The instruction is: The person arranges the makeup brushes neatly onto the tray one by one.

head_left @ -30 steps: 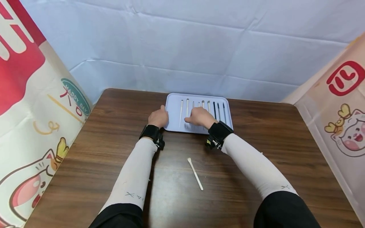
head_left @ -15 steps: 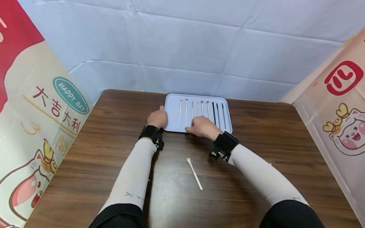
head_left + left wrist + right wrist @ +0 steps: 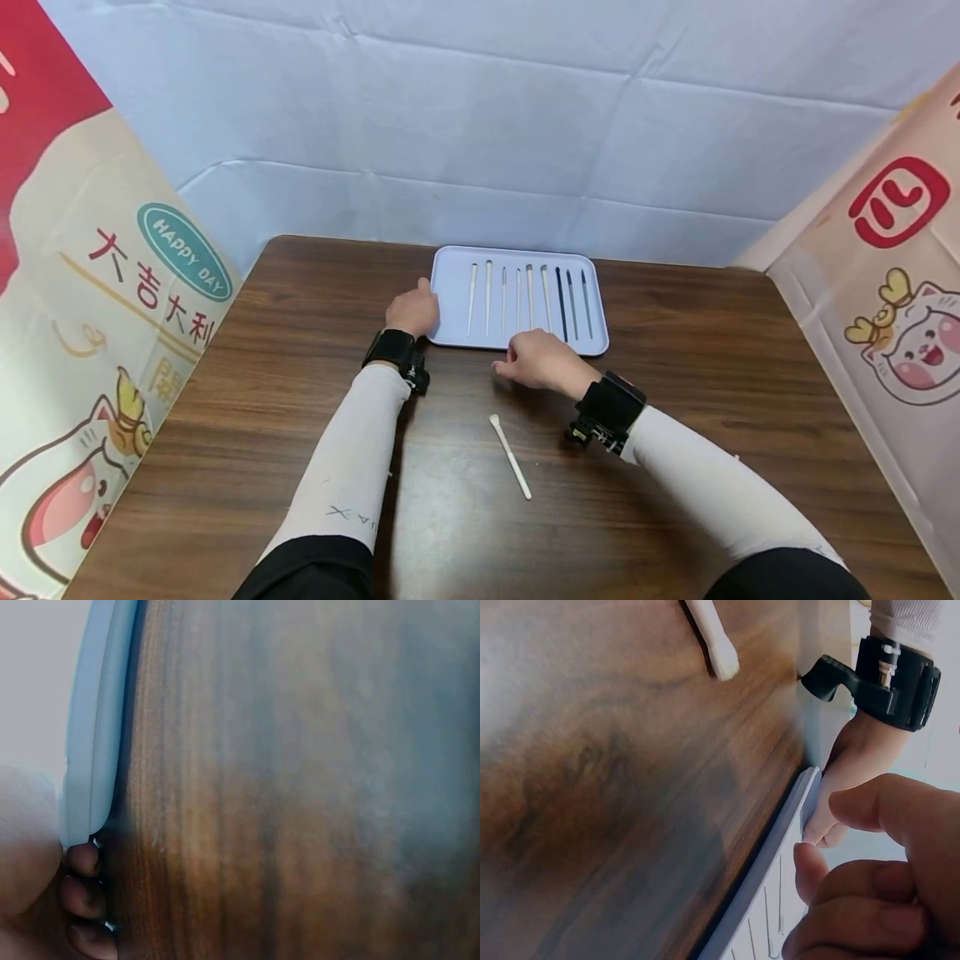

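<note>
My left hand [image 3: 413,311] grips the left edge of a pale lavender tray [image 3: 517,254]. In the left wrist view, curled fingertips [image 3: 84,898] show below the tray's rim [image 3: 97,720]. Several slim makeup brushes lie side by side in the tray, some with pale handles and some with dark ones, such as a dark brush [image 3: 562,304]. My right hand [image 3: 546,361] hovers by the tray's front edge, fingers loosely bent, thumb and forefinger apart, holding nothing. A single white-handled makeup brush [image 3: 511,458] lies on the table in front of it; its bristle end [image 3: 724,660] shows in the right wrist view.
The brown wooden table [image 3: 315,400] carries the tray near its back edge. Behind hangs a pale blue cloth [image 3: 480,125]. Printed cloths stand at the sides, one on the left [image 3: 90,333] and one on the right [image 3: 900,333].
My right hand has drawn back from over the tray toward me and slightly right, uncovering more brushes. The left hand stays at the tray's edge, and the loose brush lies where it was.
</note>
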`<state>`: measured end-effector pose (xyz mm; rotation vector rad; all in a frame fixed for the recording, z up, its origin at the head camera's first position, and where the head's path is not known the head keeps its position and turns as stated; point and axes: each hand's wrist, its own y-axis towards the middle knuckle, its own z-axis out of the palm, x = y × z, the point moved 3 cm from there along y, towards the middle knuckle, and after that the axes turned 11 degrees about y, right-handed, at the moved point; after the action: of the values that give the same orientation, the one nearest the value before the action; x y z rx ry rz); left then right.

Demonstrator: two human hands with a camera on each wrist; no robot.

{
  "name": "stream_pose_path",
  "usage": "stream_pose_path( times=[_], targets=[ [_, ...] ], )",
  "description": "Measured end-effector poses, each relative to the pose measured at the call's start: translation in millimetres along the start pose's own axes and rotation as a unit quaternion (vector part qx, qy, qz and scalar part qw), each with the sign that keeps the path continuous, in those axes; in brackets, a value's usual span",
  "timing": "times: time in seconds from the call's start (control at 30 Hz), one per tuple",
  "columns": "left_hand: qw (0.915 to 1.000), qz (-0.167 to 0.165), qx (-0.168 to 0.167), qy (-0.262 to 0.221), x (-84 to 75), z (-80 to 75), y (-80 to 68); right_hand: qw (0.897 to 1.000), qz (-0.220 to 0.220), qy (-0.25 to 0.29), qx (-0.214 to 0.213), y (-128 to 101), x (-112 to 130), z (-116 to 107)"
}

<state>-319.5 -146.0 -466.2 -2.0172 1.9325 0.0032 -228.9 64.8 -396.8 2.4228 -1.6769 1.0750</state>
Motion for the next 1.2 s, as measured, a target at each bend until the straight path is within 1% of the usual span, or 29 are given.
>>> stream_pose_path(
  times=[0.17, 0.4, 0.6, 1.0, 1.2],
  targets=[
    [1.0000, 0.000, -0.001, 0.000, -0.3, -0.4, -0.2, 1.000, -0.007, 0.000, -0.007, -10.7, 1.4, 1.6],
    [1.0000, 0.000, -0.001, -0.003, -0.1, 2.0, -0.9, 1.000, -0.009, -0.002, 0.000, -21.4, 1.2, 8.9],
    [1.0000, 0.003, -0.002, -0.002, -0.3, 0.5, -1.5, 1.000, -0.008, -0.007, 0.007, -28.8, -0.5, 14.7],
    [1.0000, 0.005, -0.001, -0.006, -0.3, -2.5, -3.2, 1.000, -0.013, -0.024, 0.008, -43.8, -2.6, 26.4],
    [1.0000, 0.006, 0.000, -0.006, -0.5, -2.9, -4.2, 1.000, 0.001, -0.018, 0.020, -50.2, -2.3, 30.8]
  ],
)
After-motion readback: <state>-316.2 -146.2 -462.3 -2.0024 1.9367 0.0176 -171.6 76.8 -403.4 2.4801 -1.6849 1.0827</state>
